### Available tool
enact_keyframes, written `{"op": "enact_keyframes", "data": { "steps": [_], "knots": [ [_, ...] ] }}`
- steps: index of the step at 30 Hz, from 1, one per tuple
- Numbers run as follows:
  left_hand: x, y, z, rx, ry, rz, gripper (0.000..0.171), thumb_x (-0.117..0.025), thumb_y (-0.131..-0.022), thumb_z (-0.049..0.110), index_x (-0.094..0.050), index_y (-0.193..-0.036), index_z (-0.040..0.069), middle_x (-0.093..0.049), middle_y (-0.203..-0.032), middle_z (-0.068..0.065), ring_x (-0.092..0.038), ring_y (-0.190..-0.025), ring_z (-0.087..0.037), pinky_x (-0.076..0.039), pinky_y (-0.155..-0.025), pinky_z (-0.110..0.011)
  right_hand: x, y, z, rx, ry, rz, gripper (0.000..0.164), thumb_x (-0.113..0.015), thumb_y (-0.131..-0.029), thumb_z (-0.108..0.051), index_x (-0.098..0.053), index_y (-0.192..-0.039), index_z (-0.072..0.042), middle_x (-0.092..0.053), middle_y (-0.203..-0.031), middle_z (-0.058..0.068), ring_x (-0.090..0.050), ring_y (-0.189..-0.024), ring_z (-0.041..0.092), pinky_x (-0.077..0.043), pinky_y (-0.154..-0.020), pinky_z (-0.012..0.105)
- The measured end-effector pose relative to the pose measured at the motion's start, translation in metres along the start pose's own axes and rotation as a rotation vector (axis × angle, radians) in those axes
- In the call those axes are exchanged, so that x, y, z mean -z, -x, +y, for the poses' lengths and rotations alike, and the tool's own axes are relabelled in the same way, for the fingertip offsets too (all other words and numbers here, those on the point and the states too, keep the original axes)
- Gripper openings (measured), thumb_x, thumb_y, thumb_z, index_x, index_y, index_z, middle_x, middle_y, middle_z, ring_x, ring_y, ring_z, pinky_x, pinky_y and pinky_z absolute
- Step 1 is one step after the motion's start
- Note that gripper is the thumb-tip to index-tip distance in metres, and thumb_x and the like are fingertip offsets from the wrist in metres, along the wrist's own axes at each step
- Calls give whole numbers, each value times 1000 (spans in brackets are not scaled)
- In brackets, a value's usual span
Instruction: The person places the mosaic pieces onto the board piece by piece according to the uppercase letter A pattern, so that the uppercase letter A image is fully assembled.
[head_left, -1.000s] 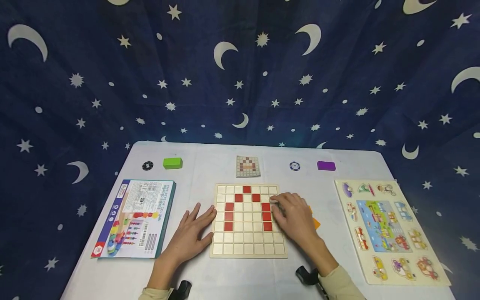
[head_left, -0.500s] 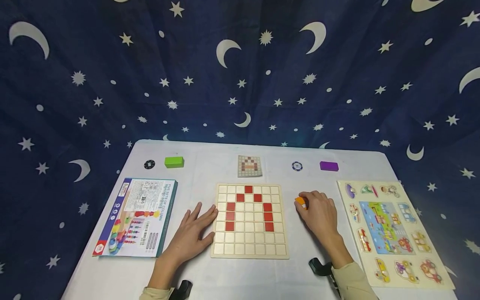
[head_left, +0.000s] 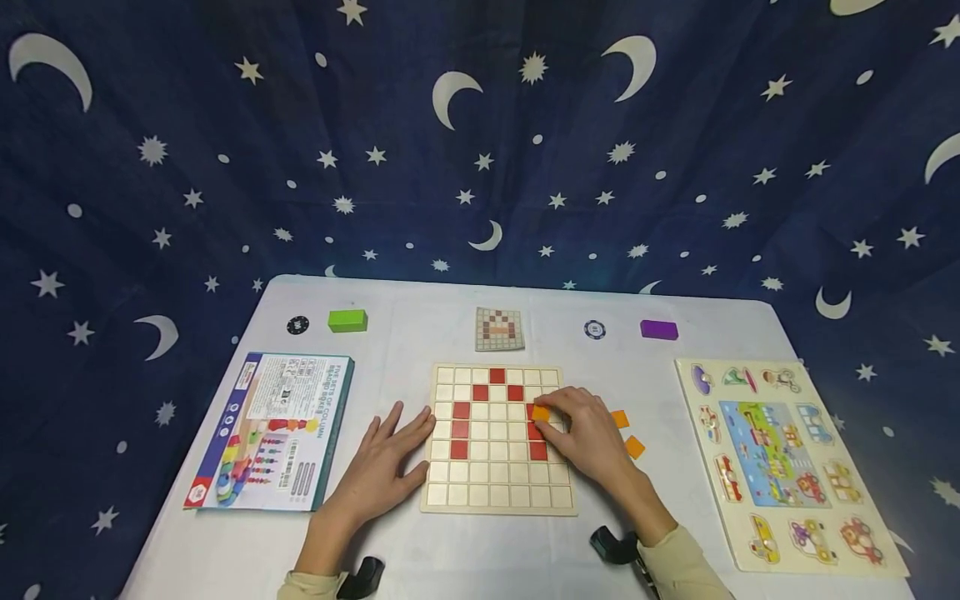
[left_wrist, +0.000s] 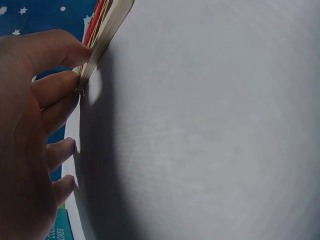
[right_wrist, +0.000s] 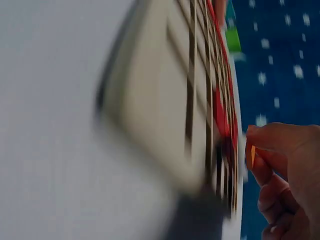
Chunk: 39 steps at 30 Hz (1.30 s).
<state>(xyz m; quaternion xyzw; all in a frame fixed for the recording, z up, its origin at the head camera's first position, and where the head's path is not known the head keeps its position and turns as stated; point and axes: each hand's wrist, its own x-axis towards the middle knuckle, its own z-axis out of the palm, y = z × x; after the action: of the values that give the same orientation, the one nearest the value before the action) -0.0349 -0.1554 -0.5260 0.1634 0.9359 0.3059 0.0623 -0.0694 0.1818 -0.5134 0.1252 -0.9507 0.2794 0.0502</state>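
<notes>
A wooden grid board (head_left: 498,497) lies mid-table, with several red square tiles (head_left: 459,429) in its cells forming an arch. Between thumb and index finger my right hand (head_left: 588,433) pinches an orange square tile (head_left: 540,412), held over the red tiles on the board's right side. The right wrist view shows that orange tile (right_wrist: 253,156) edge-on at the fingertips. My left hand (head_left: 384,467) lies with spread fingers at the board's left edge, its fingertips touching the rim. Two more orange tiles (head_left: 634,447) rest on the cloth right of the right hand.
Behind the board is a small pattern card (head_left: 498,330). A boxed toy (head_left: 273,433) lies left, a wooden picture puzzle (head_left: 787,467) right. Along the back are a green block (head_left: 348,321), a purple block (head_left: 658,330), a black chip (head_left: 297,325) and a blue-white chip (head_left: 595,330).
My right hand went from the board to the orange tiles on the right, took one, and came back left over the board with it. The left hand stays in place.
</notes>
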Motion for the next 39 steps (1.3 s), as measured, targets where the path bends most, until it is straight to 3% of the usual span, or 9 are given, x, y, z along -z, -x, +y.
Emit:
{"op": "enact_keyframes", "data": {
  "steps": [5, 10, 17, 21, 25, 28, 34, 39],
  "knots": [
    [2, 0, 0, 18, 1, -20, 63, -74, -96, 25, -57, -156, 17, -50, -167, 4, -26, -165, -39, -19, -131, -70, -27, -4, -33, 140, 6, -59, 30, -89, -86, -23, -82, -114, -18, -79, -111, -3, -70, -105, 18, -58, -96, 42],
    [0, 0, 2, 16, -4, -7, 63, -74, -95, 25, -58, -155, 17, -51, -166, 2, -28, -165, -40, -19, -132, -69, -45, -8, -48, 214, 41, -88, 27, -87, -88, -26, -81, -114, -24, -78, -110, -8, -71, -108, 13, -57, -94, 36],
    [-1, 0, 2, 16, -1, -5, 64, -75, -94, 25, -58, -155, 18, -51, -165, 3, -28, -165, -40, -19, -132, -68, -47, -11, -54, 237, 62, -56, 8, -86, -89, -27, -81, -95, -27, -78, -107, -13, -69, -103, 11, -53, -84, 32],
    [-1, -1, 2, 19, -7, -3, 64, -75, -94, 26, -57, -155, 18, -51, -166, 3, -27, -165, -39, -19, -132, -68, -44, -10, -50, 269, 105, -60, 5, -83, -93, -29, -85, -97, -29, -76, -109, -11, -67, -104, 11, -56, -86, 33],
    [-2, 0, 2, -1, -5, 21, 63, -75, -93, 24, -59, -154, 16, -53, -164, 1, -31, -163, -42, -21, -130, -70, -37, -6, -40, 305, 76, -64, 10, -80, -96, -29, -85, -105, -30, -75, -113, -9, -66, -105, 12, -59, -89, 36],
    [-2, 0, 2, -11, -2, 21, 63, -75, -93, 23, -59, -153, 15, -53, -164, 0, -32, -163, -43, -21, -130, -71, -25, 0, -26, 284, 30, -19, 15, -80, -95, -25, -84, -109, -28, -76, -116, -8, -67, -106, 13, -59, -90, 38],
    [0, -1, 1, 8, -5, -10, 64, -75, -95, 26, -57, -155, 16, -50, -166, 2, -27, -165, -39, -19, -132, -68, 14, 16, 24, 100, 78, 90, 24, -80, -92, -17, -81, -116, -18, -76, -119, 0, -66, -104, 21, -54, -90, 44],
    [0, 0, -1, 16, -1, -29, 65, -74, -96, 27, -55, -157, 17, -48, -168, 3, -24, -166, -38, -17, -133, -68, 39, 33, 65, -19, 160, 53, 33, -80, -88, -11, -77, -120, -13, -73, -122, 8, -63, -104, 27, -50, -92, 51]
  ]
}}
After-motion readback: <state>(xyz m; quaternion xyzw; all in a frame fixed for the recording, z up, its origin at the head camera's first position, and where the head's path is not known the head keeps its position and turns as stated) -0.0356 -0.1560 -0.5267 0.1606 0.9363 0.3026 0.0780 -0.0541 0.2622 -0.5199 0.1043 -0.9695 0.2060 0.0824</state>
